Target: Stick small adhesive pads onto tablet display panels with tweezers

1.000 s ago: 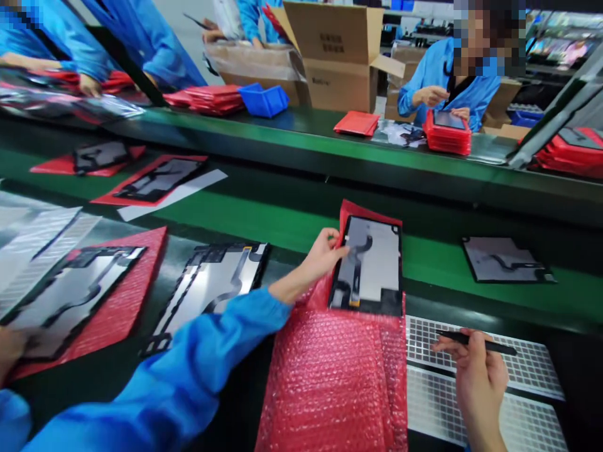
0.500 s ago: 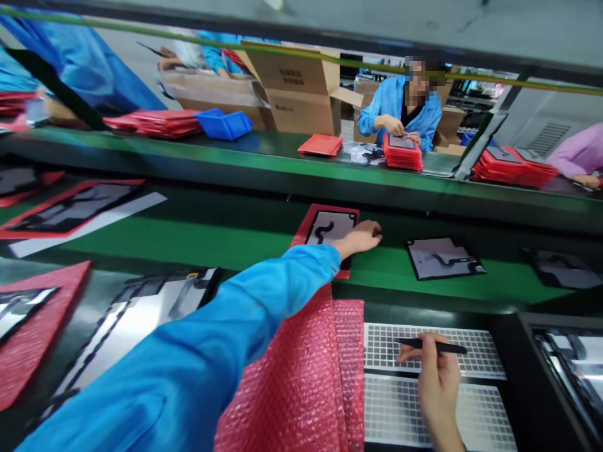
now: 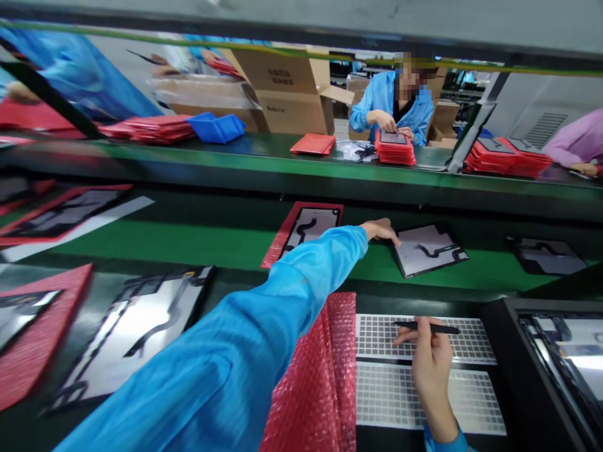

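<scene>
My left hand [image 3: 384, 231] reaches across the green belt, fingers stretched out. Its fingertips meet the left edge of a flat grey panel [image 3: 431, 250] with a black border and a dark curved ribbon cable; a firm grip on it does not show. Left of this hand, a similar panel [image 3: 316, 223] lies on a red bubble-wrap sleeve [image 3: 273, 256], partly behind my blue sleeve. Low on the right, my right hand [image 3: 431, 364] is closed around slim black tweezers [image 3: 445, 329], above two white sheets [image 3: 377, 392] of small grey squares.
Red bubble wrap [image 3: 342, 351] lies in front of me. A larger panel [image 3: 141, 333] is at left, a black tray [image 3: 513, 351] at right. Another panel [image 3: 549, 254] sits farther along the belt. Beyond a raised ledge, a co-worker [image 3: 393, 103] handles stacked red sleeves [image 3: 396, 154].
My left hand has moved right, from the panel on the red sleeve to the edge of the grey panel. My right hand keeps the tweezers in place. The view has shifted slightly.
</scene>
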A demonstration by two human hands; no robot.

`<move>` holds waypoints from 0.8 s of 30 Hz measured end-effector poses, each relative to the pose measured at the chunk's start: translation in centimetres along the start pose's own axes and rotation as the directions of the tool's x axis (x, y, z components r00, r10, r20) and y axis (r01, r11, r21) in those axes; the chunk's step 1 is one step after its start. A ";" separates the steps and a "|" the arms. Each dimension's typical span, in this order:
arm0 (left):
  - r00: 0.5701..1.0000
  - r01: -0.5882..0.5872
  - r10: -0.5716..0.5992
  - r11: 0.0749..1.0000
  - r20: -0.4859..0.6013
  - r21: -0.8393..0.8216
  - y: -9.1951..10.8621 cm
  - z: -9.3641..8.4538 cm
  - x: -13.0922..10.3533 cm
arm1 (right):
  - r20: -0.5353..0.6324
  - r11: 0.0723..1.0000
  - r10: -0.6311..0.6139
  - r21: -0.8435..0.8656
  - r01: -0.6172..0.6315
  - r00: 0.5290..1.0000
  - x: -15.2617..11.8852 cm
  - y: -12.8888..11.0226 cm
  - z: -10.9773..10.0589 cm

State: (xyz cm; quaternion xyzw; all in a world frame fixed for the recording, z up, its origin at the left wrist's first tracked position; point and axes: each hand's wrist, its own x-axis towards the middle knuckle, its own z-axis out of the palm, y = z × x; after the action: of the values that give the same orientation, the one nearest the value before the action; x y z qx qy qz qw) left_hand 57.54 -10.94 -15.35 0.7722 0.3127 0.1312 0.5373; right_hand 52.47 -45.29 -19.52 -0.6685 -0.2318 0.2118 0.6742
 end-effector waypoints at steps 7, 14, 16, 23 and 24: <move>0.983 -0.102 0.075 0.982 -0.166 -0.159 2.3 -6.5 -7.6 | -0.047 0.998 -0.039 0.054 0.042 0.998 0.4 -1.2 -1.0; 0.989 -0.101 0.076 0.975 -0.130 -0.199 0.7 -15.8 -21.4 | 0.073 0.997 -0.039 0.070 0.034 0.997 0.3 -1.1 -1.3; 0.999 -0.054 0.051 0.985 -0.019 -0.166 -0.5 -15.7 -25.3 | 0.184 1.000 -0.009 0.004 0.009 0.983 0.1 -0.6 -1.0; 0.958 -0.029 0.028 1.000 0.286 -0.002 -6.1 -11.3 -30.4 | 0.432 0.986 0.102 -0.161 -0.035 0.896 0.3 1.2 0.9; 0.961 -0.057 0.049 0.998 0.272 0.023 -6.8 -10.8 -30.2 | 0.444 0.983 0.113 -0.180 -0.035 0.889 0.4 1.3 1.2</move>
State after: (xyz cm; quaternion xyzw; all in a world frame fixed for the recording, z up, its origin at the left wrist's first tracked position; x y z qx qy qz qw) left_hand 26.13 -20.14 -13.29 0.7990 0.2175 0.0339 0.5595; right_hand 52.08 -44.09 -20.82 -0.6633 -0.3736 0.3667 0.5347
